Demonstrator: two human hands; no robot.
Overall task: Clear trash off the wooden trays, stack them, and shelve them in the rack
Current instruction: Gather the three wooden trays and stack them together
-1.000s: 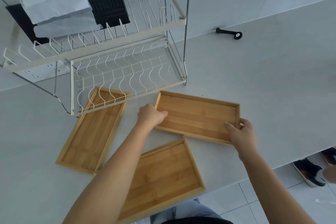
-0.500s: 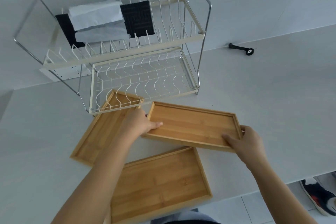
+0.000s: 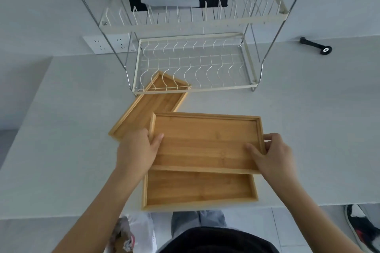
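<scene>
Left hand (image 3: 137,150): I am seeing fingers curled, clamping the rectangular bamboo tray (image 3: 205,141) at its short edge.
Right hand (image 3: 271,155): fingers are pinching the opposite rim.
Tray: hanging between both grips, overlapping a second wooden tray (image 3: 197,189).

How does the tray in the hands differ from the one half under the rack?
The held tray is gripped at both short ends by the left hand and right hand; the far tray is untouched. The held tray overlaps the near tray, while the far tray has one corner beneath the rack. The held tray sits square to the counter edge; the far one lies diagonal. Both are empty, rimmed, light wood.
</scene>
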